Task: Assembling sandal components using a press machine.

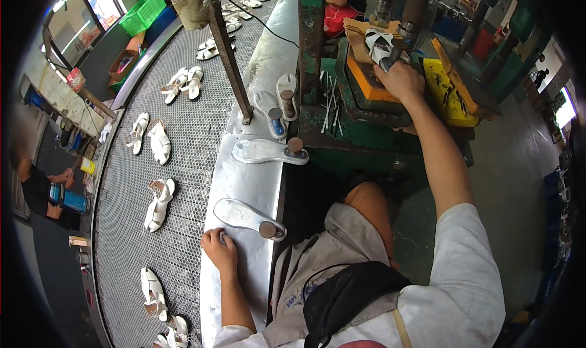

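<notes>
My right hand [403, 82] reaches out to the press and is closed around the near end of a white sandal [379, 41]. Part of the sandal is hidden by the fingers. It sits above an orange-sided block [365, 79] topped with tan sheets, beneath the press's metal column. My left hand [220, 250] rests on the shiny metal ledge [247, 183] with its fingers curled in; what is between them, if anything, does not show. Just beyond it lies a pale sole-shaped plate [237, 213] with a round brown knob. Several similar plates lie farther up the ledge, one with a blue end.
On the left, a perforated conveyor [189, 134] carries several white sandals [160, 204]. A rusty upright bar [229, 55] and a green post [310, 36] rise by the ledge. White rods and a yellow tray [445, 94] flank the block. Another person holds a blue can [74, 200] at far left.
</notes>
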Demonstrator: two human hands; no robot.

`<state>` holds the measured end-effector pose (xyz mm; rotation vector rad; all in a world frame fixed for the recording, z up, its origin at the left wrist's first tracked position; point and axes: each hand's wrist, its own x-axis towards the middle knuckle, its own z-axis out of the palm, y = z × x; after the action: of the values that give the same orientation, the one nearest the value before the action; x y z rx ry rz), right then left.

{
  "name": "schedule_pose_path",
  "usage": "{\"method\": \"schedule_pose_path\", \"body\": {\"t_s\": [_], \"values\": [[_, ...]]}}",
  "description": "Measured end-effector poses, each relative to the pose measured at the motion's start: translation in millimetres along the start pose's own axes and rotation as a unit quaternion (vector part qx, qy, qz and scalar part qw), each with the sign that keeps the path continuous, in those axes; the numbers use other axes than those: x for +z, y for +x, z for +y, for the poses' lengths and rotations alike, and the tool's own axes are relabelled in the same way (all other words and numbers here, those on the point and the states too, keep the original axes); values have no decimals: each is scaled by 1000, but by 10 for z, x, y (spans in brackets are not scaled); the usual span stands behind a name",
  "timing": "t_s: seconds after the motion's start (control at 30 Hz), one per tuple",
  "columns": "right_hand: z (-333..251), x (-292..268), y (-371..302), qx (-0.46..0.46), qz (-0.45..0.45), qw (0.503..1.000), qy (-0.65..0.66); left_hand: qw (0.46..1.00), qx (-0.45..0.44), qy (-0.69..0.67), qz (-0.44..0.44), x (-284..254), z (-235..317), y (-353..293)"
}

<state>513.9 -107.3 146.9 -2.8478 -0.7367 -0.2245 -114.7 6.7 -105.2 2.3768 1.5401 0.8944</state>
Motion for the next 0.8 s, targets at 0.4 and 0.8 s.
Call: {"method": "schedule_pose_path", "body": {"t_s": [0.4,0.8], "values": [[86,44,-46,-12,-11,1000,5,1000,10,-27,-3,-73,-77,-103],[46,-317,-1620,-60,66,996,-17,982,-125,-127,57,-234,-760,143]]}}
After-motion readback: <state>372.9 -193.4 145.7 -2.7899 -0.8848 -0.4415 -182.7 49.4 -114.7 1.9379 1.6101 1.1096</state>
